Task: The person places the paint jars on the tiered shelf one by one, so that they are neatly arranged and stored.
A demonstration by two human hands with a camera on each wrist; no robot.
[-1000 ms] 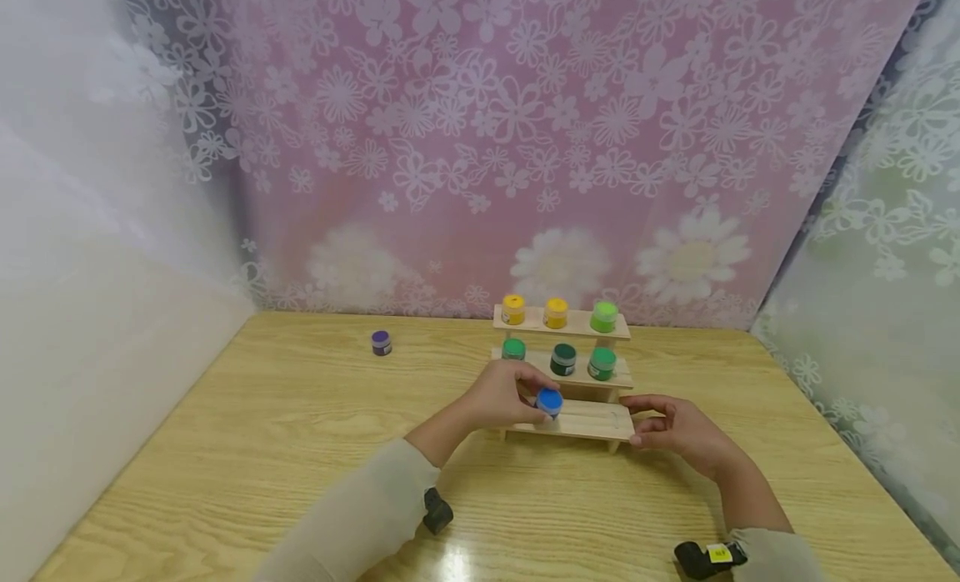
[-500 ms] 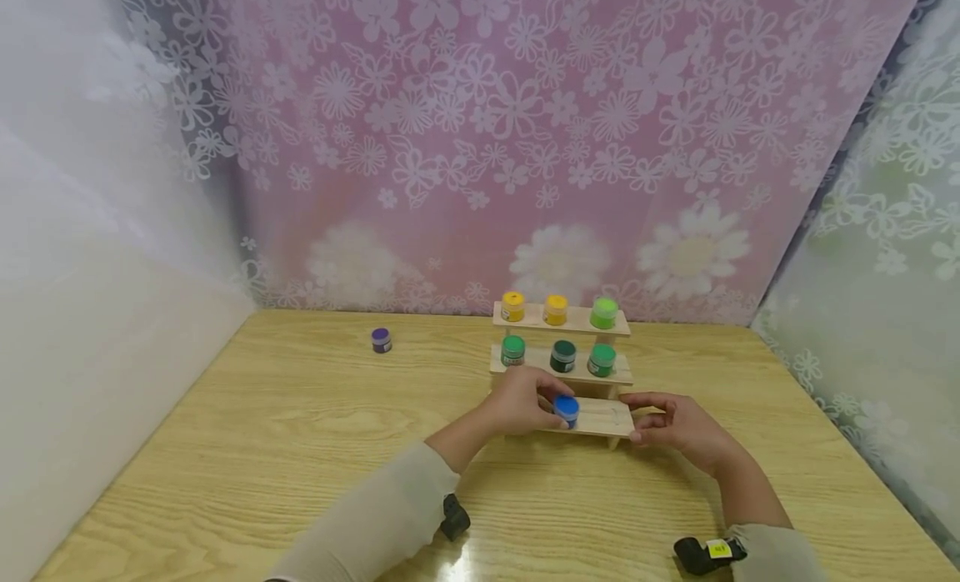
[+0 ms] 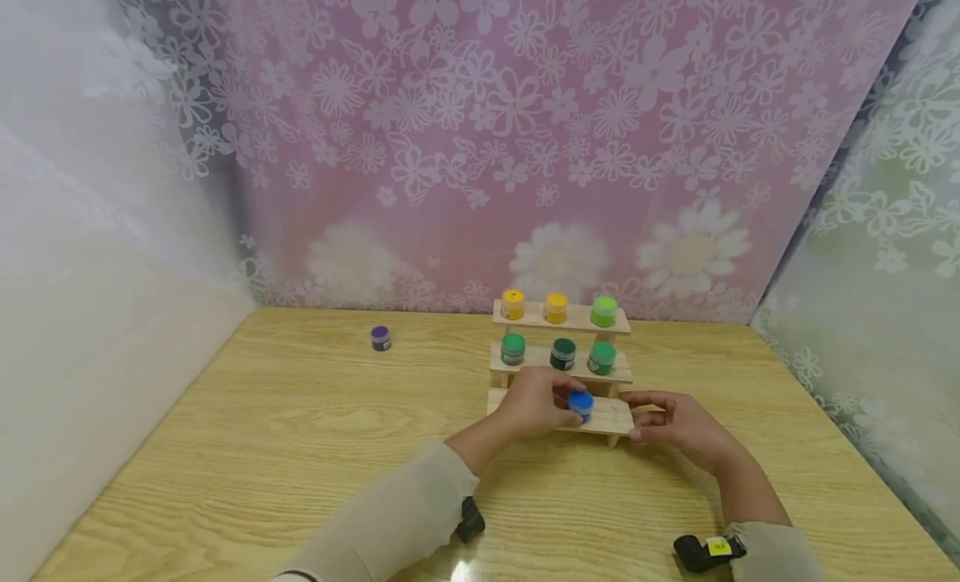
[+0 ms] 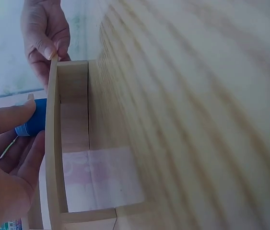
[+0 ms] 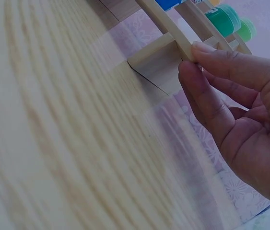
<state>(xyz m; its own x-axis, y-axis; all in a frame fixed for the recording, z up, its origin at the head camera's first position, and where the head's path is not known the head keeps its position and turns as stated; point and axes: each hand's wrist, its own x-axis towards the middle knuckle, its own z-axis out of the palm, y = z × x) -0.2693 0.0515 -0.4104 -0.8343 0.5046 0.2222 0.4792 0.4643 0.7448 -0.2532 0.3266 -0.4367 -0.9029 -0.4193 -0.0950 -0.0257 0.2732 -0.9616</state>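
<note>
My left hand pinches a small blue paint jar between thumb and fingers. In the left wrist view the jar meets the bottom board of a three-tier wooden rack. At the right end of that board, my right hand holds the corner, its thumb and finger closed over the edge. Two yellow jars and a light green jar stand on the top tier. The middle tier bears a green jar, a dark green jar and another green jar.
A purple paint jar stands alone on the wood-grain table, left of the rack. Behind the table hangs a pink flowered curtain. White panels close off the left and right sides.
My left hand has slid the blue jar to the right along the bottom board, from about its middle toward its right part. The right hand stays at the board's end.
</note>
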